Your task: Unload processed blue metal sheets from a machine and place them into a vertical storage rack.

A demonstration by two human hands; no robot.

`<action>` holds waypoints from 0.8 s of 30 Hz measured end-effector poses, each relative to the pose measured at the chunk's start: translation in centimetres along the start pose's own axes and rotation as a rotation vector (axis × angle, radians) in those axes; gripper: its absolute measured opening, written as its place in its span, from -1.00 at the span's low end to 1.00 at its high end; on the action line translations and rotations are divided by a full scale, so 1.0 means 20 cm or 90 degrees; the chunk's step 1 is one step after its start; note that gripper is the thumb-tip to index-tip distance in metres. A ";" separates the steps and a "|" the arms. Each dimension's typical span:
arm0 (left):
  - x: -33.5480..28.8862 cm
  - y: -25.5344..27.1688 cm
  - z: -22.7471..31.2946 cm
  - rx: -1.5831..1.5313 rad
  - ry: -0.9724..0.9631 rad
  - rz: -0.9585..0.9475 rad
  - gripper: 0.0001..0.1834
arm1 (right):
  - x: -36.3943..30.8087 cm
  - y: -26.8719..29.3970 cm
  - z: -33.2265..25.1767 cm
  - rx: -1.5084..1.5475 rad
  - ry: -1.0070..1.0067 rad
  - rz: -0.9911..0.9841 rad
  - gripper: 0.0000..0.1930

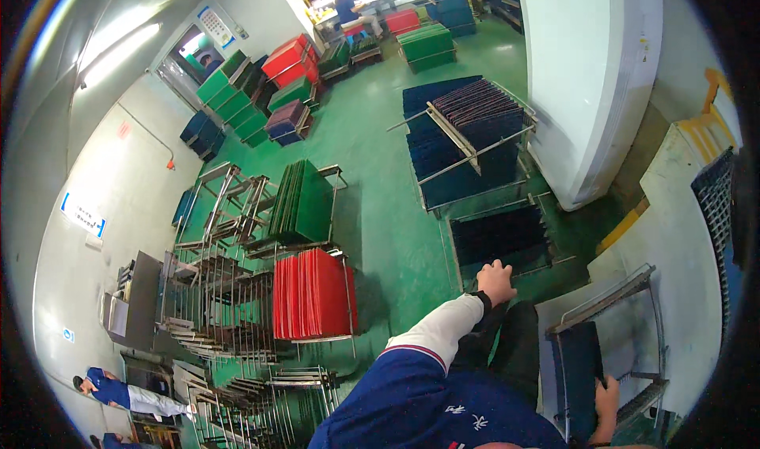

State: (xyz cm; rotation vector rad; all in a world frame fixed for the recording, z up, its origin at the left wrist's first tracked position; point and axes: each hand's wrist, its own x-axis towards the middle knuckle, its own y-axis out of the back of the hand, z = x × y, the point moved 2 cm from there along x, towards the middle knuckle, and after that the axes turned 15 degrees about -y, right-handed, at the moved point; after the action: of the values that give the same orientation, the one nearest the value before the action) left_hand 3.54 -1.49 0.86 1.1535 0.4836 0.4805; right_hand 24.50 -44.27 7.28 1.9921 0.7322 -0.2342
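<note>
At the lower right, my right hand (607,409) is closed on the edge of some dark blue panels (580,370), its thumb on their side. They stand upright in a metal rack (653,322) against a pale surface. My left hand (496,283) reaches forward, its fingers curled down at the near edge of a low wire rack (453,251) on the floor. This rack holds a dark panel stack (500,235). What the left fingers grip, if anything, is hidden beneath them.
A large rack of dark blue panels (467,152) stands ahead, beside a white pillar (590,77). Left of me are racks of red panels (315,295), green panels (302,204) and bare metal frames (222,299). People (109,387) are farther off. Green floor (388,235) lies between.
</note>
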 end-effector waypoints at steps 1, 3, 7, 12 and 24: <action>0.00 0.00 0.00 -0.001 0.000 0.001 -0.31 | 0.00 0.01 -0.01 -0.006 0.003 -0.015 -0.73; -0.01 0.01 0.01 -0.004 -0.003 0.001 -0.31 | 0.00 0.02 -0.03 -0.005 -0.010 -0.026 -0.72; -0.01 0.04 0.02 -0.015 0.003 0.010 -0.40 | 0.01 -0.01 0.01 0.037 -0.023 -0.035 -0.72; -0.02 0.05 0.03 -0.017 0.003 0.010 -0.41 | 0.04 -0.03 0.08 0.048 0.012 -0.020 -0.71; -0.01 0.00 0.00 0.008 -0.012 0.020 -0.33 | 0.02 -0.02 0.00 0.037 0.039 0.002 -0.75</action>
State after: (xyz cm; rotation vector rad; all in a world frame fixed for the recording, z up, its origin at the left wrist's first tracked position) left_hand 3.41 -1.58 0.95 1.1786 0.4544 0.4938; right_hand 24.64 -43.99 6.80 2.0624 0.7689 -0.1962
